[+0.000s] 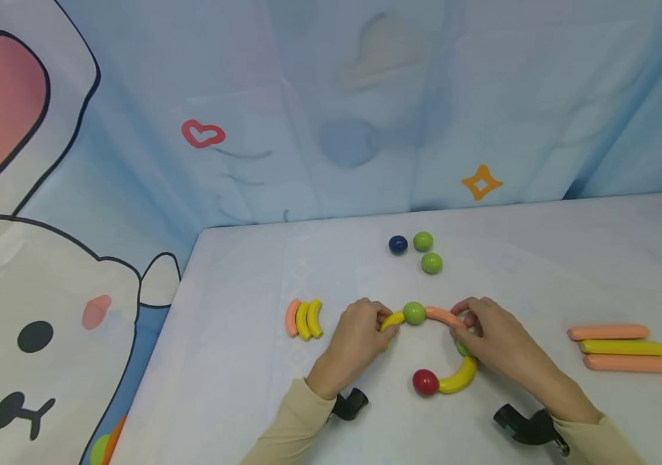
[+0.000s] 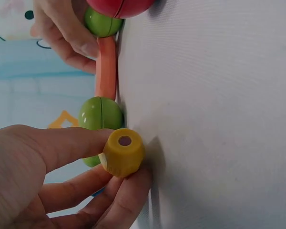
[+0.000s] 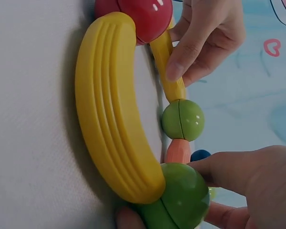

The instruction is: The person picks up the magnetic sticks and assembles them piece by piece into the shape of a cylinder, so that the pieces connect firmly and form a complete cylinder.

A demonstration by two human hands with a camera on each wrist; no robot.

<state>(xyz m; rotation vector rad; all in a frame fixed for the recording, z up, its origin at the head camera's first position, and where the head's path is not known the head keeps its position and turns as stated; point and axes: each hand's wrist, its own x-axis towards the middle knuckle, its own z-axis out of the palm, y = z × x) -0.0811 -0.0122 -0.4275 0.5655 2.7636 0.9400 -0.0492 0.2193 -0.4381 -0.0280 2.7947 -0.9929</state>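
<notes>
In the head view, toy balls and sticks form a partly joined ring. My left hand point(image 1: 360, 332) pinches a short curved yellow stick point(image 2: 121, 155) between thumb and fingers; its free end, with a small round inset, faces the left wrist camera. That stick meets a green ball point(image 1: 414, 313), followed by a curved orange stick point(image 1: 440, 314). My right hand point(image 1: 496, 336) grips the orange stick's other end, beside a second green ball point(image 3: 183, 193) that its fingers partly hide. From there a curved yellow stick point(image 1: 460, 376) runs to a red ball point(image 1: 425, 383).
Behind the ring lie a dark blue ball point(image 1: 398, 245) and two green balls point(image 1: 432, 263). Short curved sticks, orange point(image 1: 292, 318) and yellow point(image 1: 309, 320), sit at left. Straight orange sticks point(image 1: 608, 332) and a yellow one point(image 1: 624, 348) lie at right on the white table point(image 1: 237, 400).
</notes>
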